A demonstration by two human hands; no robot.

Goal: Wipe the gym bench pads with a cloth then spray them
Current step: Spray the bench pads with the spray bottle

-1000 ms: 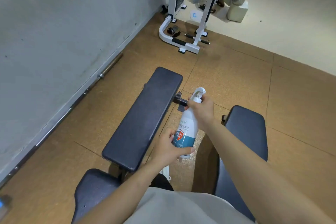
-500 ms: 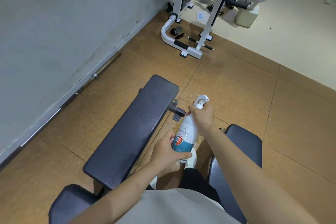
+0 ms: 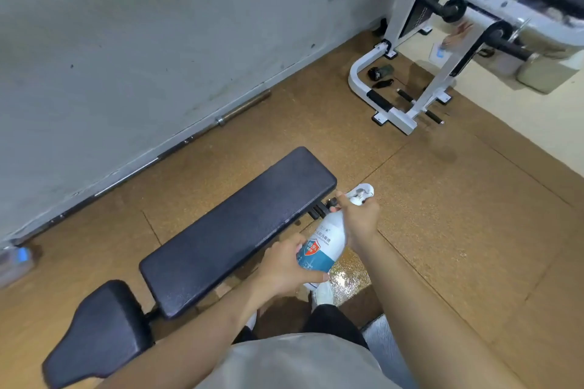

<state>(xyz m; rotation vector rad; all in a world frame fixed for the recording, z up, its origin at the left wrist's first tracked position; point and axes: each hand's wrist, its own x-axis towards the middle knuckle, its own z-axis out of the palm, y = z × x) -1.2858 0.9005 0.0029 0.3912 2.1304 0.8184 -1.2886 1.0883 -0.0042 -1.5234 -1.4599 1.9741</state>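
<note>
A white spray bottle (image 3: 322,243) with a teal and red label is tilted over the floor just right of the long black bench pad (image 3: 240,230). My left hand (image 3: 281,268) grips the bottle's lower body. My right hand (image 3: 358,219) is wrapped round its neck at the white trigger head (image 3: 361,191), whose nozzle points left toward the pad's far end. The smaller black seat pad (image 3: 101,328) sits at the lower left. No cloth is in view.
A grey wall (image 3: 142,41) runs along the left, with a barbell (image 3: 189,137) lying at its foot. A white-framed gym machine (image 3: 410,66) stands at the back right. A plastic bottle (image 3: 15,262) lies at the far left. A wet patch (image 3: 350,278) glistens on the brown floor.
The view has swung left, so the second black pad on the right has left the frame. Both hands keep their hold on the bottle beside the long pad.
</note>
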